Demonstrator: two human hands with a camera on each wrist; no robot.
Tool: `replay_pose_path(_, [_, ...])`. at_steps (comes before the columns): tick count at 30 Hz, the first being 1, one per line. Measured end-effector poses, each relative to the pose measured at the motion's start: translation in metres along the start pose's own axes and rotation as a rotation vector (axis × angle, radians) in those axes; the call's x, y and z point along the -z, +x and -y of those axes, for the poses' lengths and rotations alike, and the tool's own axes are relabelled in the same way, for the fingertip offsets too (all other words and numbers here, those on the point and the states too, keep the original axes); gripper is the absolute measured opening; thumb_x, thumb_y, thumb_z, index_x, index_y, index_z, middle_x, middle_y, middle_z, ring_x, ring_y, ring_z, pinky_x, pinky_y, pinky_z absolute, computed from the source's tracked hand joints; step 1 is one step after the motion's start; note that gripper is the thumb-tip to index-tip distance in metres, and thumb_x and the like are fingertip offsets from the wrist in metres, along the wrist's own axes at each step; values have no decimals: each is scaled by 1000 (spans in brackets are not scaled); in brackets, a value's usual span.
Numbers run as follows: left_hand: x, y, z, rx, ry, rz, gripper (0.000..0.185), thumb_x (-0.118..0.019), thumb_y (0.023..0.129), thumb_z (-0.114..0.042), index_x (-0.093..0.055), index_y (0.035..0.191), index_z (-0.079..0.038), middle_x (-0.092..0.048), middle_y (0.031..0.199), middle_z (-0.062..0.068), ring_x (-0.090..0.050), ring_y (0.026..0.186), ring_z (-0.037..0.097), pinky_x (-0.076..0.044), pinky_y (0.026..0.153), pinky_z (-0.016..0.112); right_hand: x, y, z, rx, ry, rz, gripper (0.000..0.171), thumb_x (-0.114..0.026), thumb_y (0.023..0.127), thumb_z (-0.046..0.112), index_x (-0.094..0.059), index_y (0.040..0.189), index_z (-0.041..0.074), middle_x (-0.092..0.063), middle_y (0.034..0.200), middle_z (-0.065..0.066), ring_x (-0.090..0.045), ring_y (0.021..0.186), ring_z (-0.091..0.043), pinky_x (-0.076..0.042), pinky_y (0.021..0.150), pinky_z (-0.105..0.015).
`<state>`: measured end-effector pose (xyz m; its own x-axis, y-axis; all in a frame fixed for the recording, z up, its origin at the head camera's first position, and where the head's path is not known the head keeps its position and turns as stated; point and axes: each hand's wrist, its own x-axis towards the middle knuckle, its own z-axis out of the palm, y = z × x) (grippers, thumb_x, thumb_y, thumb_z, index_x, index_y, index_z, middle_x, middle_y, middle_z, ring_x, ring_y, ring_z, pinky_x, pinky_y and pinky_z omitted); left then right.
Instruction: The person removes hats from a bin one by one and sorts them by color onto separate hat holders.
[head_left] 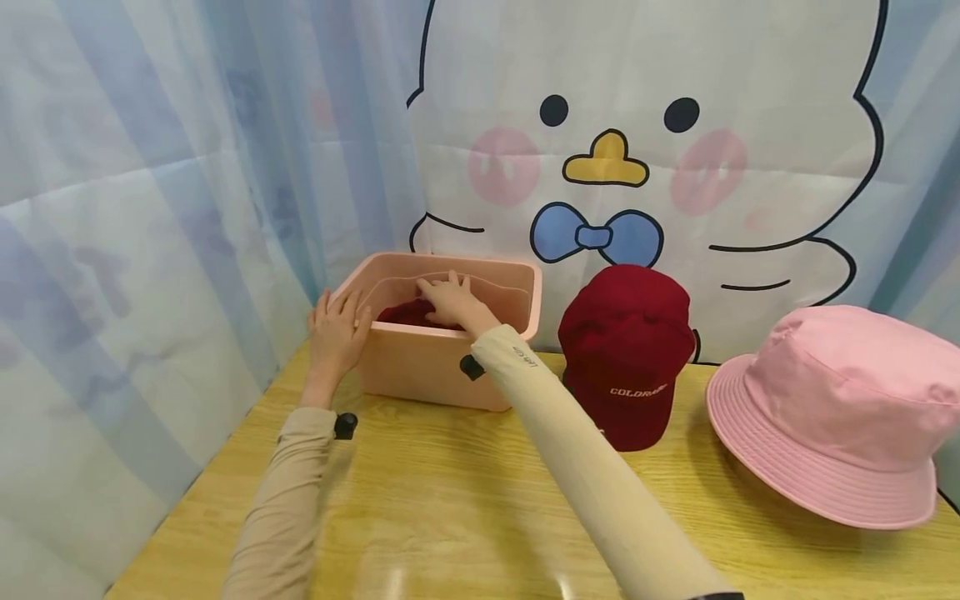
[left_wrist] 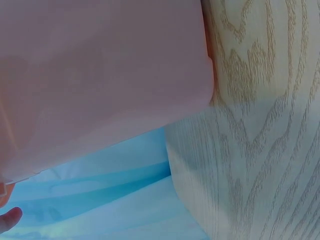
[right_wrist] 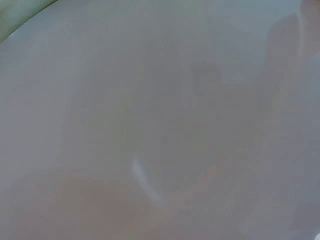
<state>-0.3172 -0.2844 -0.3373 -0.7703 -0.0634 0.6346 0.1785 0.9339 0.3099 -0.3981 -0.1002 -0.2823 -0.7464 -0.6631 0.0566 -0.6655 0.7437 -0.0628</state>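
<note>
In the head view a pale pink plastic bin stands at the back left of the table. My left hand rests at its left rim, fingers extended. One fingertip shows beside the bin wall in the left wrist view. My right hand reaches over the front rim into the bin, fingers spread. Just under and left of it lies a dark red fabric item, mostly hidden by the front wall. The right wrist view is filled by the smooth bin wall.
Right of the bin stands a dark red baseball cap lettered in white. A pink bucket hat sits farther right. The wooden table meets a printed curtain behind and a pale blue one on the left.
</note>
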Motion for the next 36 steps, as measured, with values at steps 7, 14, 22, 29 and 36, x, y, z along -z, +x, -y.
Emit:
replay_pose_path(7, [-1, 1, -2, 1, -4, -15, 45, -40, 92, -28, -45, 129, -5, -46, 131, 19, -26, 128, 45, -20, 100, 61, 14, -9, -16, 4, 113, -86, 39, -57, 86, 21, -42, 121, 15, -51, 129, -6, -35, 113, -34, -26, 91, -49])
replay_pose_path(14, [-1, 2, -2, 1, 1, -16, 46, -37, 92, -30, -44, 131, -5, -46, 131, 19, -26, 128, 45, -20, 100, 61, 41, -22, -29, -19, 150, -169, 34, -55, 87, 25, -43, 118, 19, -56, 120, -7, -46, 105, -29, -33, 87, -46])
replay_pose_path(22, [1, 2, -3, 20, -1, 12, 46, -36, 92, -30, -43, 131, -6, -44, 132, 19, -23, 129, 45, -18, 101, 61, 88, -42, -41, -41, 203, -365, 36, -55, 87, 27, -43, 119, 15, -59, 94, -11, -55, 87, -25, -43, 75, -40])
replay_pose_path(29, [0, 3, -1, 11, -11, 16, 46, -36, 93, -30, -42, 131, -4, -43, 133, 20, -23, 129, 46, -17, 101, 61, 135, -64, -41, -58, 206, -589, 34, -54, 86, 26, -45, 117, 14, -54, 82, -9, -48, 74, -22, -38, 65, -35])
replay_pose_path(36, [-2, 3, 1, 1, -30, 12, 47, -35, 93, -30, -43, 131, -3, -43, 133, 21, -22, 129, 47, -16, 102, 61, 177, -93, -41, -69, 140, -794, 30, -51, 87, 27, -49, 113, 12, -57, 91, -12, -51, 82, -24, -38, 68, -38])
